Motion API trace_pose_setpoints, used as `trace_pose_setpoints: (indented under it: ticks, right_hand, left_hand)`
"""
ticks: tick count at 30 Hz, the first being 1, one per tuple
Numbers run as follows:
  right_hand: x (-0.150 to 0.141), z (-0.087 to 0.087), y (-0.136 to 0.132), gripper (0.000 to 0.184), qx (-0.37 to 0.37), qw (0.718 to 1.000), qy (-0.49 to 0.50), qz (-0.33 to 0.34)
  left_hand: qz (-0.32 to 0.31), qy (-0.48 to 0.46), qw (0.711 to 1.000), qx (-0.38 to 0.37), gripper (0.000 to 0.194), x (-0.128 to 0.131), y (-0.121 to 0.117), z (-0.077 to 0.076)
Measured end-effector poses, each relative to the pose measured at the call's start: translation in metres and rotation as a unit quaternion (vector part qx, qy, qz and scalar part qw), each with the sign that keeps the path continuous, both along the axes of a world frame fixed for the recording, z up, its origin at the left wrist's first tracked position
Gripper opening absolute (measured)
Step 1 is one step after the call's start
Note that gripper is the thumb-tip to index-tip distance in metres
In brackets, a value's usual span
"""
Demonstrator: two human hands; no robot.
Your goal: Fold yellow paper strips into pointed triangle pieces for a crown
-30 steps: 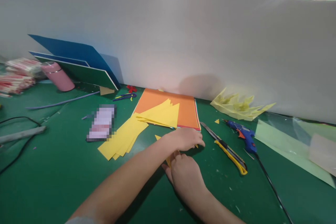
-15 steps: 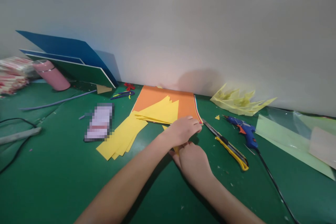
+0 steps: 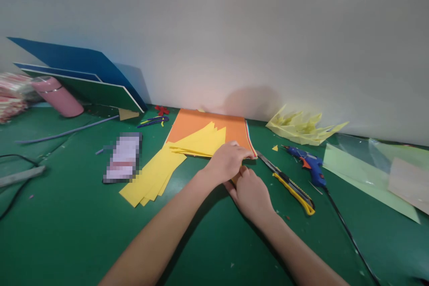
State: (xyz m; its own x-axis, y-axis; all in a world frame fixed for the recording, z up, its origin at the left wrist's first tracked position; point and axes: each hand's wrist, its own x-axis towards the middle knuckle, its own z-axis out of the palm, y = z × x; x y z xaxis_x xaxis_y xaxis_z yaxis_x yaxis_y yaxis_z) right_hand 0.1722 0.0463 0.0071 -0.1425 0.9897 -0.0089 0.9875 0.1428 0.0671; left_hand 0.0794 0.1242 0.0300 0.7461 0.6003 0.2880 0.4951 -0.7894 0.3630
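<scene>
A small piece of yellow paper (image 3: 236, 177) is mostly hidden between my two hands, close to the front edge of the orange paper stack. My left hand (image 3: 227, 161) arches over it from above, fingers bent and pressed down on its far side. Just below, my right hand (image 3: 252, 191) is closed, pinching the near part of the paper between thumb and curled fingers. Behind my left hand, yellow paper pieces with pointed ends (image 3: 201, 142) lie across the orange paper (image 3: 187, 121), and yellow strips (image 3: 150, 178) fan out to the left.
To the right lie a yellow utility knife (image 3: 295, 192), a blue glue gun (image 3: 313, 165) with its cord, and pale green sheets (image 3: 365, 183). A spiky yellow paper piece (image 3: 301, 129) stands behind. On the left are a phone (image 3: 123, 156), a pink bottle (image 3: 60, 98) and leaning boards (image 3: 83, 62).
Both hands have shifted slightly right and away from me, staying together on the yellow paper. Less of the paper shows between them now. The camera view has tilted down and turned a little.
</scene>
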Motion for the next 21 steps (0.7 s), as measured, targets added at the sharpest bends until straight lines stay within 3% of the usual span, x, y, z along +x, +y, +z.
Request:
trace_pose_setpoints:
  ticks: [9,15,18,21]
  right_hand:
    - [0.002,-0.018,-0.002,0.033,0.122,0.990,-0.002,0.069]
    - [0.006,-0.016,-0.013,0.029,0.215,0.958,0.121,0.143]
    - [0.005,-0.013,-0.016,0.029,0.251,0.937,0.159,0.184]
    - [0.004,-0.010,-0.015,0.025,0.241,0.939,0.161,0.183]
  left_hand:
    - [-0.004,-0.033,0.998,-0.051,0.031,-0.004,-0.012,-0.011]
    - [0.005,-0.062,0.994,-0.085,0.030,-0.015,-0.019,-0.016]
    - [0.023,-0.077,0.993,-0.088,0.031,-0.024,-0.020,-0.017]
    - [0.075,-0.095,0.990,-0.065,0.033,-0.032,-0.016,-0.016]
